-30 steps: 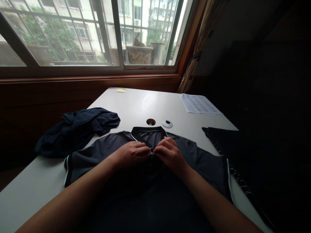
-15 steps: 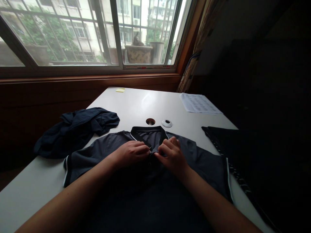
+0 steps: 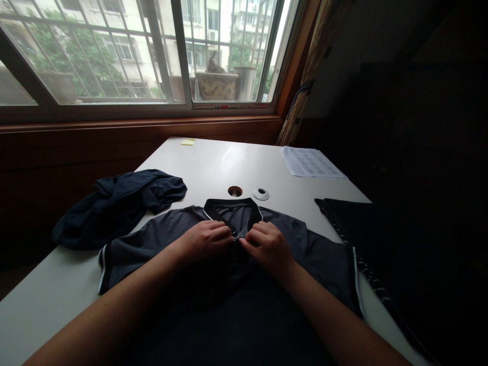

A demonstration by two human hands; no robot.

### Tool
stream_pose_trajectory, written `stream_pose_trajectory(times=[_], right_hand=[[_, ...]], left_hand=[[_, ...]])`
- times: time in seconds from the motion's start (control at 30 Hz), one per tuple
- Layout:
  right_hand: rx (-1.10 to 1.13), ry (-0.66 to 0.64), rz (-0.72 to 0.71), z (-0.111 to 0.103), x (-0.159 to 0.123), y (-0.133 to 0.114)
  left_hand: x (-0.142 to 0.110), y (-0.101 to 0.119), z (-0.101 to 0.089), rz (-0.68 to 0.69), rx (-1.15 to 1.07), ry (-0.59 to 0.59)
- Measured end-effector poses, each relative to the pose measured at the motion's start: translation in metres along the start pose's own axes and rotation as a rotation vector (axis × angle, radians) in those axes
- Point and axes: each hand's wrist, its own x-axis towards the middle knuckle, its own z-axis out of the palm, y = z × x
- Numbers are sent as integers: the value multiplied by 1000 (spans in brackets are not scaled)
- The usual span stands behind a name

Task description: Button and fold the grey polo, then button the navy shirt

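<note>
A dark grey polo shirt (image 3: 168,229) lies face up on the white table, its black collar with white trim pointing away from me. My left hand (image 3: 209,238) grips one edge of the front opening just below the collar, fingers closed. Close beside it, my right hand (image 3: 268,247) pinches the opposite edge between thumb and fingers. A small light button or snap shows between the hands, and another sits a little lower on the placket. My fingers hide most of the cloth they hold.
Crumpled dark blue cloth (image 3: 129,203) lies at the left. Papers (image 3: 313,162) and a yellow sticky note (image 3: 188,142) rest toward the back of the white table (image 3: 206,162). A cable hole (image 3: 235,191) and its cover (image 3: 261,193) are beyond the collar. Dark fabric (image 3: 343,218) lies at the right.
My right hand's fingers have lowered and curled more closely onto the cloth, slightly nearer my left hand. My left hand stays almost in place on the shirt.
</note>
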Motion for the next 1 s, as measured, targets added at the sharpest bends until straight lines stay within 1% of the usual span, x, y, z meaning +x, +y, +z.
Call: stream_pose_trajectory(times=[0.1, 0.23, 0.4, 0.6, 0.83, 1.0], right_hand=[[95, -29, -2, 2, 0, 2], [232, -44, 20, 3, 1, 4], [322, -65, 111, 3, 1, 3], [413, -105, 188, 6, 1, 4], [517, -148, 263, 7, 3, 0], [564, -188, 306, 8, 3, 1]], left_hand=[[2, 1, -3, -5, -1, -21], [3, 1, -4, -16, 6, -7], [1, 0, 1, -16, 0, 11], [0, 1, 2, -61, 0, -34], [1, 2, -2, -27, 56, -32], [0, 0, -2, 15, 47, -38]])
